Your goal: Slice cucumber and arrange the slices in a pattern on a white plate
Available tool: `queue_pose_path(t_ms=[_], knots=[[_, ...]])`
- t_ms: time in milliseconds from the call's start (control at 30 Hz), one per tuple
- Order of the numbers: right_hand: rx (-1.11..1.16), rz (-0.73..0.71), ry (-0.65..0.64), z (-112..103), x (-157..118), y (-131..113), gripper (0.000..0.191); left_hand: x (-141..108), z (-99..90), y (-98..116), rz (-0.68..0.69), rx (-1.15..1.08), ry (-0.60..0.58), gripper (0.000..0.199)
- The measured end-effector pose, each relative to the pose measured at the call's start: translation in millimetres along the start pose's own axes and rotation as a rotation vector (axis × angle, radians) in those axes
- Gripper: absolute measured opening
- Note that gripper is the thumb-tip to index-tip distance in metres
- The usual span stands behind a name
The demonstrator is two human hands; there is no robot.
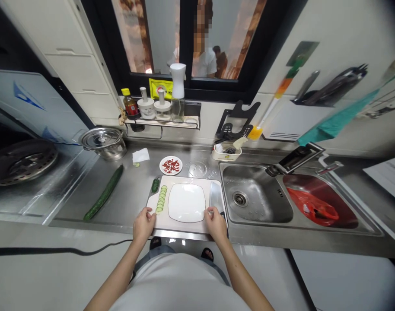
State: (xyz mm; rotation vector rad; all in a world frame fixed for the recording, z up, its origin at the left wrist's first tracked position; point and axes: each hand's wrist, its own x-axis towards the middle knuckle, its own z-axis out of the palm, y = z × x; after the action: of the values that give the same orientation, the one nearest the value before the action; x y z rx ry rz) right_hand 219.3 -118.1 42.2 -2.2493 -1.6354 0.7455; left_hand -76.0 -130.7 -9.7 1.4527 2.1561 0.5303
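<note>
A white plate (186, 202) with a thin dark rim lies on a light cutting board (163, 223). My right hand (216, 222) has its fingertips closed at the plate's right edge. Beside that hand rests a knife (216, 195), its handle partly hidden. My left hand (144, 224) is at the board's front left corner, fingers loosely curled and apart, holding nothing visible. Just past its fingertips runs a row of overlapping cucumber slices (160, 200). A short cucumber piece (155, 185) sits at the board's back left corner.
A long cucumber (104, 193) lies on the steel counter at left, near a lidded pot (105, 144). Behind the board stands a small plate of chopped red pieces (170, 165). A double sink (256, 194) with a faucet (296, 160) adjoins the board's right side.
</note>
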Motion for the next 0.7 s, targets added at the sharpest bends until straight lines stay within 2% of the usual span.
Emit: queue_pose_path(t_ms=[133,400,700], knots=[[0.050,-0.025,0.010,2.4,0.4,0.8,0.026,0.9,4.0,-2.7,-0.002,0.061,0.005,0.031],[0.089,-0.086,0.029,11.9,5.0,4.1,0.023,2.6,7.2,10.0,-0.013,0.137,-0.009,0.028],[0.089,-0.087,0.020,9.0,4.1,1.5,0.026,3.4,15.1,10.6,-0.021,0.049,0.027,0.013]])
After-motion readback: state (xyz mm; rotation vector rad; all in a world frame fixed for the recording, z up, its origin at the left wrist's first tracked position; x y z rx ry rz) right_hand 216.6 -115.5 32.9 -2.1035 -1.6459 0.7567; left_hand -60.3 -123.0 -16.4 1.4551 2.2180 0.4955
